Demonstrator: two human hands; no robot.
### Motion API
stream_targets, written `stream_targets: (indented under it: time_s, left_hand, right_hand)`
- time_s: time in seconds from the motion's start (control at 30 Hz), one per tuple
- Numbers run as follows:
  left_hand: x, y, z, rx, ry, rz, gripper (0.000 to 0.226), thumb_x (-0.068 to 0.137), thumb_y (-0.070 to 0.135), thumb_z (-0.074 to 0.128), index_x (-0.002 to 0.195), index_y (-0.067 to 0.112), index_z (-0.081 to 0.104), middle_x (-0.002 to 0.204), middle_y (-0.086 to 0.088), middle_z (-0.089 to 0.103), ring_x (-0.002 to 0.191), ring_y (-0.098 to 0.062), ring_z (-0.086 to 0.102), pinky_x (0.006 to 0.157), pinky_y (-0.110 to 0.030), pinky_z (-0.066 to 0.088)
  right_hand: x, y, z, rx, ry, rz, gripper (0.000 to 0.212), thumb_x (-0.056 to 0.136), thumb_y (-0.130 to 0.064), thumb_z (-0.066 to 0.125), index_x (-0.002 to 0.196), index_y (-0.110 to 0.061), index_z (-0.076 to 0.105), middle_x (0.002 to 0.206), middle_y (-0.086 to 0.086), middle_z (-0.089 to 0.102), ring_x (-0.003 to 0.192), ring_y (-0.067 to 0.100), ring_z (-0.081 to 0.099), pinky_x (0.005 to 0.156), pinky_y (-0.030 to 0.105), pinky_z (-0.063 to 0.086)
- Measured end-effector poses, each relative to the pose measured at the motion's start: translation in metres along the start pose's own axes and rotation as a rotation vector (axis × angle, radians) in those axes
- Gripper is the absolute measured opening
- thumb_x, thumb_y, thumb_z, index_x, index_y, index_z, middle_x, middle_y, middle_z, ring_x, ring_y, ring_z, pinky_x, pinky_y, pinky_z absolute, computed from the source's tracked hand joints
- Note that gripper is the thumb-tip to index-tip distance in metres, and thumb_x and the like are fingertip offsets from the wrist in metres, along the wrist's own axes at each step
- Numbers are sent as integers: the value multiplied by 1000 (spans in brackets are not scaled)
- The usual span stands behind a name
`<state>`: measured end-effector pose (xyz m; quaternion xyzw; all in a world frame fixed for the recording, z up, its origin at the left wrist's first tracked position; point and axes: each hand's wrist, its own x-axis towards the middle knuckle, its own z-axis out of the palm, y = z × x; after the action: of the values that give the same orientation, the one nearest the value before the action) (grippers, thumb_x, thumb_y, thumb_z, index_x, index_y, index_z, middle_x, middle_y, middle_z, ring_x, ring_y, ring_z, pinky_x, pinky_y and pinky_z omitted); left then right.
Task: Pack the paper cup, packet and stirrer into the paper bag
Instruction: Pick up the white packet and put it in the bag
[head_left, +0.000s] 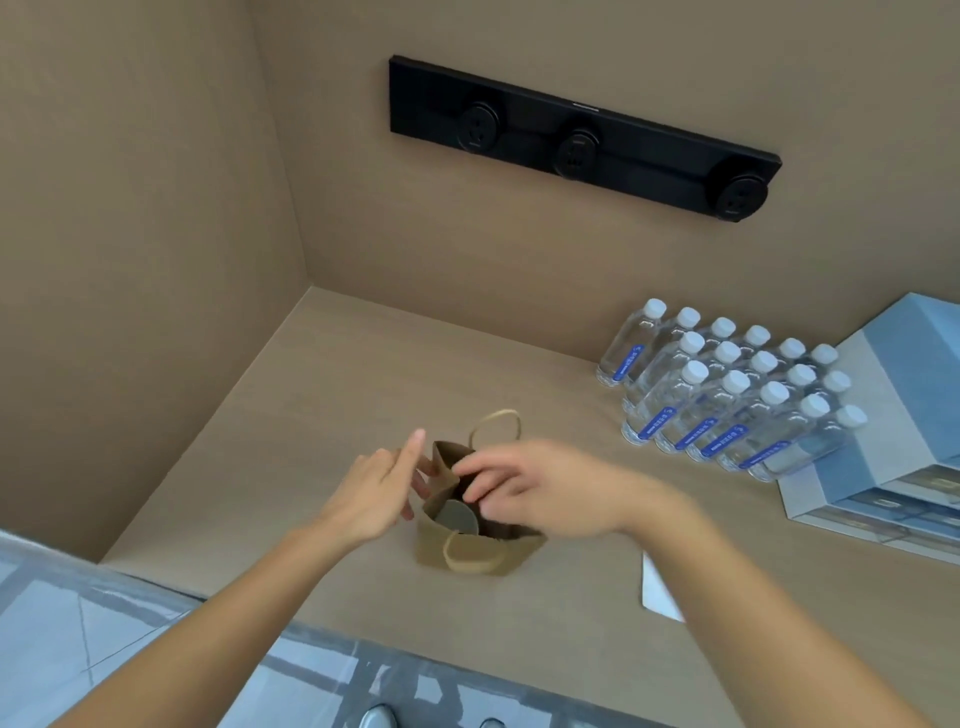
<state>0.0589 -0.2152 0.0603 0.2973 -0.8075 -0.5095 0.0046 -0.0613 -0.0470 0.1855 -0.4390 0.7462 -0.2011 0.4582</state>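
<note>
A small brown paper bag (467, 556) stands open on the counter, one handle up at the back, the other folded down over its front. Inside it I see the round rim of the paper cup (457, 517). My left hand (382, 491) touches the bag's left edge with fingers spread, index finger raised. My right hand (540, 488) hovers over the bag's mouth, fingertips reaching into the opening; whether they pinch something is hidden. A white packet (657, 592) lies flat on the counter under my right forearm. No stirrer is visible.
Several water bottles (727, 395) stand grouped at the right back of the counter. Blue and white boxes (883, 441) sit beyond them at the far right. A black socket strip (576, 137) is on the back wall. The counter's front edge (311, 631) runs below my arms.
</note>
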Motion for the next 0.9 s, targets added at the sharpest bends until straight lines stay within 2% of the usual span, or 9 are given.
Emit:
stream_targets:
  time_s: [0.07, 0.17, 0.23, 0.3, 0.43, 0.6, 0.73, 0.8, 0.9]
  left_hand:
    - [9, -24, 13, -63, 51, -12, 66, 95, 63, 19, 90, 23, 72, 87, 1, 74, 74, -16, 70, 69, -35, 56]
    - [23, -68, 33, 158, 154, -29, 63, 98, 56, 23, 104, 10, 66, 110, -13, 68, 102, -28, 61, 92, -43, 47]
    - [28, -100, 48, 435, 145, -146, 60, 99, 51, 24, 133, 9, 50, 145, -17, 47, 136, -35, 39, 113, -47, 35]
    - [28, -127, 65, 605, 107, -240, 67, 98, 52, 20, 151, 12, 25, 165, -15, 17, 152, -39, 10, 124, -50, 18]
    - [23, -158, 93, 718, 160, -197, 77, 90, 53, 13, 156, 13, 14, 166, -19, 8, 153, -42, 0, 124, -50, 3]
    - [27, -175, 101, 725, 254, -170, 75, 86, 50, 25, 154, 16, 23, 164, -18, 21, 152, -40, 9, 123, -45, 2]
    - [29, -177, 98, 733, 233, -199, 76, 83, 51, 32, 152, 19, 24, 163, -17, 23, 151, -41, 12, 117, -30, -21]
    - [29, -175, 97, 733, 174, -217, 81, 77, 50, 35, 151, 18, 25, 161, -19, 24, 150, -40, 11, 116, -29, -23]
    - [28, -173, 97, 724, 145, -237, 86, 73, 52, 33, 151, 17, 25, 162, -18, 22, 155, -24, -3, 115, -29, -23]
  right_hand:
    - [-35, 18, -22, 331, 42, -49, 21, 93, -16, 61, 113, -17, 65, 94, 11, 77, 74, 19, 73, 79, 25, 58]
    - [-49, 82, -41, 384, 234, 162, 17, 92, -19, 61, 103, -8, 69, 74, 15, 74, 62, 29, 68, 71, 32, 55]
    - [-38, 139, -32, 406, 427, 362, 20, 91, -4, 57, 109, 0, 65, 82, 15, 71, 71, 30, 64, 73, 34, 51]
    - [-25, 196, -9, 340, 610, 543, 35, 86, 10, 51, 117, 0, 62, 100, 17, 68, 84, 28, 61, 74, 30, 44]
    - [-18, 279, 44, 74, 652, 768, 60, 76, 12, 51, 127, -19, 62, 130, 14, 58, 116, 30, 56, 88, 25, 45]
    - [-11, 315, 70, -55, 662, 835, 44, 79, 0, 57, 114, -25, 70, 131, 9, 53, 122, 31, 44, 100, 25, 34]
    - [-5, 319, 66, -80, 728, 760, 36, 82, 3, 51, 96, -22, 72, 123, 5, 53, 118, 29, 40, 89, 27, 41]
    - [-6, 320, 65, -103, 720, 789, 52, 74, 10, 49, 106, -27, 64, 128, 1, 46, 120, 28, 36, 76, 28, 42]
    - [-7, 325, 63, -105, 666, 813, 80, 68, 14, 55, 131, -33, 45, 139, -1, 35, 124, 28, 38, 75, 30, 44]
